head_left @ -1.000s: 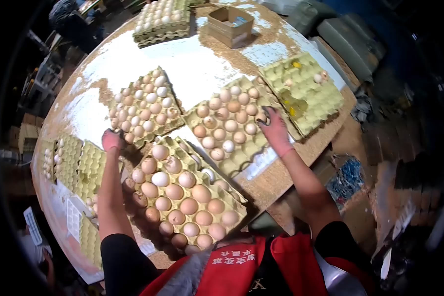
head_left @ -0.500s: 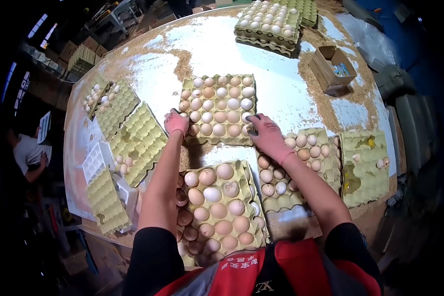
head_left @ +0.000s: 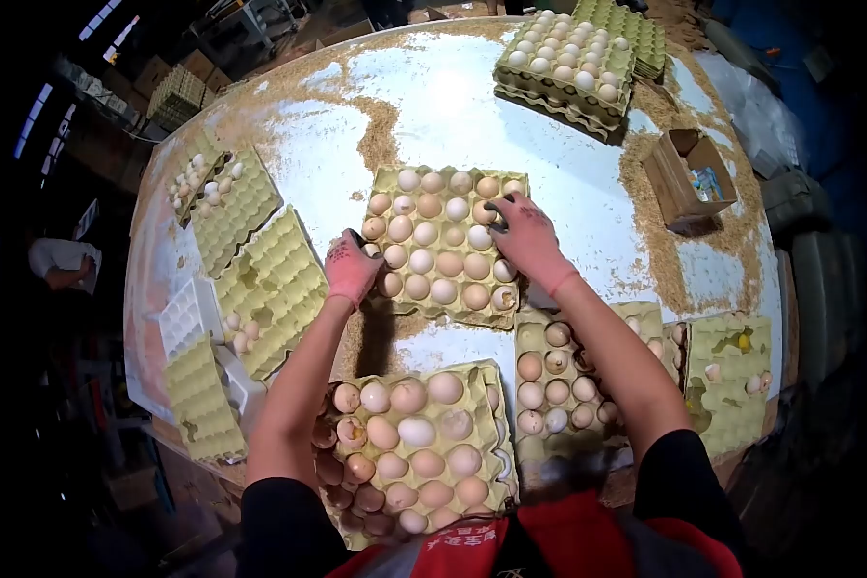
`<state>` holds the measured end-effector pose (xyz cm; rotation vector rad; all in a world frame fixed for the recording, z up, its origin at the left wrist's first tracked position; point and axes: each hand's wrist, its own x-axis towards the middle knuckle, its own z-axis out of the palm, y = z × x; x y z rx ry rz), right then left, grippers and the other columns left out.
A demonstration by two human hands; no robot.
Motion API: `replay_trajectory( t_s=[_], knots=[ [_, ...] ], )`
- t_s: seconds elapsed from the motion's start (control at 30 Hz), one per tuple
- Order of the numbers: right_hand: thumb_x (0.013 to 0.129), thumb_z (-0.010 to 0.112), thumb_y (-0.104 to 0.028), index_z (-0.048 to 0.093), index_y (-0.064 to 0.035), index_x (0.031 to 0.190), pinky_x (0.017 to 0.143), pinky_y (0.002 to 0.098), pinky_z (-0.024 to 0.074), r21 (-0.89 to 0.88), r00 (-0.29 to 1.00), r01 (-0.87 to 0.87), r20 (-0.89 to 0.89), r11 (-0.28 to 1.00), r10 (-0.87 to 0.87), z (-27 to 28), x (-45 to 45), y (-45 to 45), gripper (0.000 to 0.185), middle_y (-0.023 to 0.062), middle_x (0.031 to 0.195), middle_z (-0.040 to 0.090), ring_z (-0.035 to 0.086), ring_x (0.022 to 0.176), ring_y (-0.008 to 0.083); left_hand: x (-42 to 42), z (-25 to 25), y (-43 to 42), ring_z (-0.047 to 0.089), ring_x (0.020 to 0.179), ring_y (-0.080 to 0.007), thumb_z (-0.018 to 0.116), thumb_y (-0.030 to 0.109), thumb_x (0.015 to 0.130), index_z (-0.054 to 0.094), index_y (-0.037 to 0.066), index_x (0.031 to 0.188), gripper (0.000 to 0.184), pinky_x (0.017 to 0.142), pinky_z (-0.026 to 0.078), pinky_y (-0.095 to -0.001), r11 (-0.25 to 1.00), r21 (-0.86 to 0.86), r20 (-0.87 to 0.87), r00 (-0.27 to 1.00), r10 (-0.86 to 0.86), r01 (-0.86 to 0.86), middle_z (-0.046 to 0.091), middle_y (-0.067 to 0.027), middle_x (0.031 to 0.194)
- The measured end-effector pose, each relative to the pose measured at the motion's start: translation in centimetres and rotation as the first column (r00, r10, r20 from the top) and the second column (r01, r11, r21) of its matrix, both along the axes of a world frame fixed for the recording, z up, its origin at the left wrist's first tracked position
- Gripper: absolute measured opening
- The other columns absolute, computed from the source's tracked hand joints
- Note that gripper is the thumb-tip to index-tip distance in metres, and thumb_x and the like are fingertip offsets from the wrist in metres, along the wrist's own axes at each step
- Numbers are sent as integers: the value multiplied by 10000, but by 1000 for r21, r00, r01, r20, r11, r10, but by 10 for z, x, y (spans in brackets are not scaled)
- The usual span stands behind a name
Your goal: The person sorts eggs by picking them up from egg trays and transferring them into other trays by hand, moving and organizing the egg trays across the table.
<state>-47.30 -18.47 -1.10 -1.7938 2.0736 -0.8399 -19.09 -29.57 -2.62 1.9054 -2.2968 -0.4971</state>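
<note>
1. Pink gloves (head_left: pixel 539 249) are covering my left hand (head_left: pixel 354 270) and right hand (head_left: pixel 527 236), which I am watching remotely through the head view.
2. My left hand is bending its fingers at the left edge of the middle tray (head_left: pixel 448 314), beside its eggs (head_left: pixel 424 232); I cannot tell whether it is gripping.
3. My right hand is curling thumb and fingers at the tray's upper right side; from my station I cannot tell whether they are closing on an egg or the edge.
4. Between both hands, the middle tray is occupying the middle of the white desk (head_left: pixel 433 125), its lower right egg (head_left: pixel 504 297) showing broken shell.
5. Nearer my body, the front tray (head_left: pixel 482 374) is carrying more eggs, one of them broken.
6. Under my right forearm, the side tray (head_left: pixel 532 337) is lying partly filled, just beside a yolk-stained tray (head_left: pixel 727 385).
7. Farther off, a tray stack (head_left: pixel 554 108) and a cardboard box (head_left: pixel 667 188) are standing amid brown flakes.
</note>
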Motion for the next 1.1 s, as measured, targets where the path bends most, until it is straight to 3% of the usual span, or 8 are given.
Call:
replay_trajectory(
  t_s=[0.1, 0.3, 0.53, 0.6, 0.7, 0.87, 1.0, 1.1],
  knots=[
    [806, 604, -176, 650, -87, 1089, 894, 409, 490, 112, 933, -93, -338, 989, 126, -27, 3, -51, 300, 170, 1106, 617, 597, 1066, 305, 7, -1, -5, 626, 984, -362, 761, 391, 680, 556, -17, 1076, 604, 866, 496, -426, 999, 39, -70, 998, -4, 7, 651, -223, 1023],
    [795, 586, -176, 666, -96, 1041, 885, 388, 498, 461, 880, -216, -290, 861, 376, 20, -17, -69, 271, 126, 1082, 678, 647, 1032, 276, 26, 0, -22, 639, 968, -361, 744, 364, 689, 583, -15, 1071, 563, 859, 503, -417, 979, 185, -230, 972, -39, 83, 665, -224, 1023],
    [860, 638, -259, 634, -97, 1122, 901, 422, 486, -33, 945, -148, -300, 988, 132, 4, 29, -56, 309, 154, 1176, 573, 585, 1066, 329, 39, -9, -9, 642, 980, -291, 705, 208, 733, 580, 26, 1115, 441, 875, 503, -367, 978, 187, -407, 913, -11, 95, 664, -166, 1038],
    [892, 601, -257, 611, -88, 1132, 904, 419, 480, 57, 963, -261, -55, 964, 264, 29, 75, -54, 294, 139, 1099, 611, 597, 1043, 286, 46, -24, -13, 642, 965, -254, 705, 162, 735, 583, 16, 1110, 421, 872, 503, -344, 975, 202, -563, 826, 40, 90, 664, -148, 1030],
    [878, 576, -220, 626, -89, 1054, 877, 400, 475, 73, 904, -398, -141, 915, 404, 2, 143, -74, 225, 146, 1083, 618, 606, 1051, 286, 48, -21, -16, 599, 953, -169, 695, 78, 762, 590, -1, 1131, 392, 872, 495, -302, 968, 243, -558, 825, 90, 59, 653, -98, 1044],
    [849, 527, -170, 666, -103, 1041, 873, 410, 465, 6, 845, -461, -302, 887, 441, -34, 171, -87, 247, 156, 1074, 608, 594, 1020, 291, 73, -5, -18, 621, 1061, -306, 665, 275, 806, 607, 1, 1151, 444, 942, 481, -357, 993, 118, -492, 869, 56, 3, 648, -201, 1124],
    [802, 689, -164, 652, -54, 1086, 889, 428, 478, -87, 960, -210, 169, 974, 222, 36, 118, -31, 307, 167, 1108, 606, 597, 1010, 345, 95, 17, 2, 623, 1055, -224, 674, 311, 861, 615, 12, 1211, 464, 939, 482, -332, 939, 325, -596, 795, 112, 111, 665, -141, 1147],
    [823, 624, -34, 641, -5, 1147, 821, 296, 492, 36, 872, -8, 489, 999, -11, 34, 53, 44, 326, 97, 1054, 653, 620, 910, 176, 109, 51, 22, 600, 1079, -171, 641, 252, 910, 610, 5, 1233, 408, 949, 469, -294, 944, 303, -665, 738, 110, 133, 658, -117, 1186]
  ],
)
